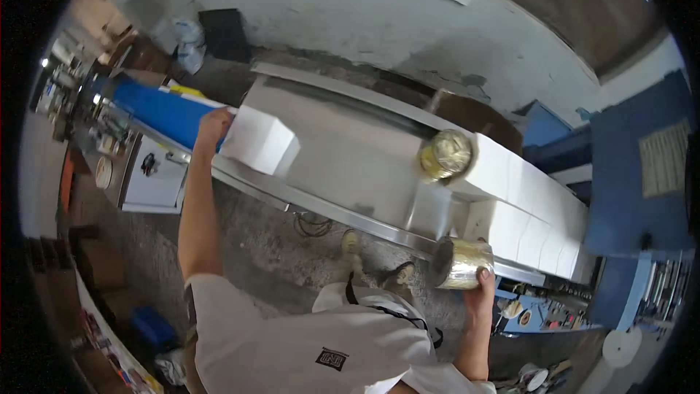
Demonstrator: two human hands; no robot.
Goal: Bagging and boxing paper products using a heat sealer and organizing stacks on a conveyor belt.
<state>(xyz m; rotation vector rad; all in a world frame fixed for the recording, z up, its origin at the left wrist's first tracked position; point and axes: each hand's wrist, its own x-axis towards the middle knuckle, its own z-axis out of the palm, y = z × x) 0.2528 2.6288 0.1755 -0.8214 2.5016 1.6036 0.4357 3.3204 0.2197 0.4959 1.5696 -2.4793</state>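
My left hand [214, 128] is closed at the left edge of a white box [255, 138], which sits at the left end of a pale metal table [350, 149]. My right hand [479, 293] grips a shiny golden film-wrapped roll [465, 263] from its right side, in front of the table's near edge. A second wrapped roll [446, 155], yellowish and shiny, rests farther back on the table, beside several white boxes [532, 193] standing in two rows at the right. What the wrapping covers cannot be made out.
A blue conveyor belt [164, 111] runs off to the left. Behind the table stands an open brown carton [481, 118]. A blue cabinet [634, 175] is at the right, above a blue shelf of tools [543, 314]. A cable [313, 226] hangs below the table's near edge.
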